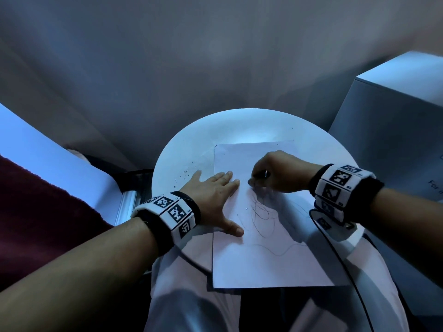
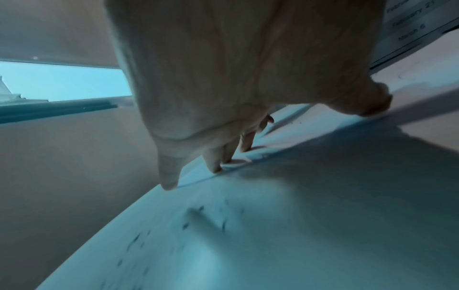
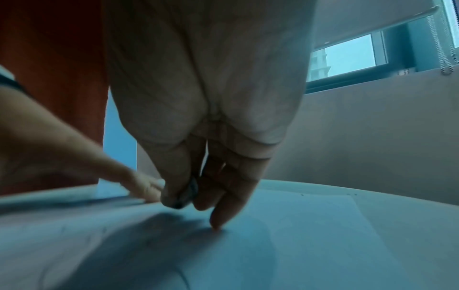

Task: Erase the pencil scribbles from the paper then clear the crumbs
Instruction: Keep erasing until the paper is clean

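A white sheet of paper point(image 1: 261, 257) lies on a round white table point(image 1: 191, 149), its near end hanging over the table's edge. Looping pencil scribbles point(image 1: 262, 213) cross the sheet's middle. My left hand point(image 1: 215, 200) lies flat with spread fingers on the paper's left edge, holding it down. My right hand point(image 1: 275, 173) pinches a small dark-smudged eraser point(image 3: 190, 193) between thumb and fingers, its tip on the paper just above the scribbles. In the right wrist view a fingertip point(image 3: 216, 225) also touches the sheet. Dark eraser crumbs point(image 1: 184, 173) dot the table left of the paper.
A grey box point(image 1: 393, 130) with print stands at the right, close to the table. A dark red cloth point(image 1: 36, 212) lies at the left. A black cable point(image 1: 340, 257) runs from my right wrist over the table's near edge. My lap in pale trousers point(image 1: 191, 303) sits below.
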`<state>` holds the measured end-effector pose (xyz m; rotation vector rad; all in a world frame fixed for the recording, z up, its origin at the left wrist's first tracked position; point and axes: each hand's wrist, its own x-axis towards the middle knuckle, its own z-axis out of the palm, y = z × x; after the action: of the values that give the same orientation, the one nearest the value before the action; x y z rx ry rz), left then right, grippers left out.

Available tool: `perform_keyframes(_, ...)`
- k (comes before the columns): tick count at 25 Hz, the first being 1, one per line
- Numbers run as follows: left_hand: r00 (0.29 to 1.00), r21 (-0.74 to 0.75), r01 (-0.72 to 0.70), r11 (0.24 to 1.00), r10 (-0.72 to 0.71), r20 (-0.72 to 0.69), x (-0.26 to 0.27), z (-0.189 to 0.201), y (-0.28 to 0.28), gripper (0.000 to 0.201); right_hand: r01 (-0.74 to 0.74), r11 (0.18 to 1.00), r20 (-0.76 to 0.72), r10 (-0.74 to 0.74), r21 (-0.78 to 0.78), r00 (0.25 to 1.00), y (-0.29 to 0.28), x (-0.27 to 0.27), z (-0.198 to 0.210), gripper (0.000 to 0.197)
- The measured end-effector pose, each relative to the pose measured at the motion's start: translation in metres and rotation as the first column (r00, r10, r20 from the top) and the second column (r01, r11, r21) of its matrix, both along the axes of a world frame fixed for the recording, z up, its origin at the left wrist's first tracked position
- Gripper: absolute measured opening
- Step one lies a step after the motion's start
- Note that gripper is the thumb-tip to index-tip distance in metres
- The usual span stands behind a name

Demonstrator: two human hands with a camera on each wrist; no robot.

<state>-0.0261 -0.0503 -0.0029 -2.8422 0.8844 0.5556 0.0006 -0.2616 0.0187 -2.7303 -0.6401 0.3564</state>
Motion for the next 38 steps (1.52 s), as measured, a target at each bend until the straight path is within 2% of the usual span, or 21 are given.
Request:
perform_keyframes(2,0.997,-0.062,0.038,0.997,-0.034,0.066,0.002,0.002,-0.013,0.110,0.013,1.000,0.016,-0.013,0.025,1.000,-0.003,-0.003,-0.007,0.027)
perform_keyframes(5,0.999,-0.144,0.021,0.989,-0.015,0.042,0.005,-0.004,-0.019,0.122,0.049,0.996,0.034,-0.051,0.074,0.998,-0.004,-0.007,-0.006,0.024)
perform_keyframes(8,0.999,-0.158,0.027,0.987,-0.021,0.035,0.007,-0.011,-0.016,0.129,-0.114,0.992,0.113,0.118,-0.046,0.987,0.004,-0.022,-0.009,0.021)
perform_keyframes(11,0.999,-0.171,0.027,0.985,-0.022,0.031,0.008,-0.011,-0.015,0.128,-0.273,0.960,0.018,0.274,-0.068,0.961,0.013,-0.038,-0.005,0.023)
perform_keyframes(13,0.999,-0.178,0.021,0.984,-0.014,0.040,0.007,-0.012,-0.016,0.129,-0.164,0.983,-0.005,0.165,-0.079,0.986,0.006,-0.016,0.002,0.024)
perform_keyframes(16,0.999,-0.182,0.006,0.983,0.001,0.042,0.006,-0.015,-0.015,0.130,-0.060,0.995,0.072,0.066,-0.081,0.995,-0.002,-0.001,0.002,0.024)
perform_keyframes(20,0.999,-0.189,0.021,0.982,-0.015,0.036,0.008,-0.014,-0.016,0.130,-0.278,0.952,-0.040,0.275,-0.129,0.961,0.014,-0.038,0.000,0.021)
perform_keyframes(22,0.999,-0.190,0.025,0.981,-0.016,0.045,0.007,-0.015,-0.016,0.131,-0.193,0.973,-0.034,0.191,-0.129,0.981,0.011,-0.022,0.007,0.021)
perform_keyframes(23,0.998,-0.194,0.025,0.981,-0.014,0.053,0.007,-0.016,-0.015,0.132,-0.128,0.984,0.015,0.131,-0.128,0.991,0.008,-0.010,0.009,0.022)
perform_keyframes(25,0.998,-0.220,0.024,0.975,-0.010,0.062,0.007,-0.019,-0.014,0.133,-0.096,0.987,0.093,0.109,-0.129,0.990,0.007,-0.001,0.004,0.022)
perform_keyframes(27,0.998,-0.244,0.030,0.969,-0.015,0.064,0.006,-0.018,-0.015,0.132,-0.221,0.954,0.108,0.246,-0.203,0.963,0.017,-0.015,0.001,0.018)
perform_keyframes(29,0.999,-0.247,0.022,0.969,-0.010,0.052,0.006,-0.016,-0.015,0.131,-0.347,0.910,0.046,0.366,-0.225,0.930,0.022,-0.031,0.000,0.015)
perform_keyframes(30,0.999,-0.245,0.019,0.969,-0.008,0.048,0.006,-0.016,-0.014,0.132,-0.331,0.919,0.034,0.345,-0.212,0.938,0.020,-0.026,0.003,0.015)
perform_keyframes(32,0.998,-0.228,0.018,0.973,-0.005,0.059,0.009,-0.020,-0.015,0.136,-0.191,0.955,0.082,0.215,-0.229,0.973,0.012,-0.004,0.010,0.020)
perform_keyframes(33,0.998,-0.227,0.010,0.974,0.003,0.056,0.010,-0.021,-0.014,0.138,-0.163,0.957,0.109,0.194,-0.238,0.975,0.010,0.003,0.010,0.023)
perform_keyframes(35,0.999,-0.232,-0.002,0.973,0.014,0.047,0.011,-0.022,-0.014,0.140,-0.219,0.947,0.156,0.259,-0.233,0.953,0.014,-0.002,0.005,0.020)
perform_keyframes(36,0.999,-0.232,-0.003,0.973,0.013,0.044,0.010,-0.022,-0.014,0.138,-0.297,0.921,0.154,0.341,-0.251,0.927,0.017,-0.012,0.003,0.018)
perform_keyframes(38,0.999,-0.226,0.003,0.974,0.007,0.040,0.007,-0.018,-0.014,0.134,-0.383,0.896,0.069,0.407,-0.226,0.911,0.017,-0.027,0.000,0.017)
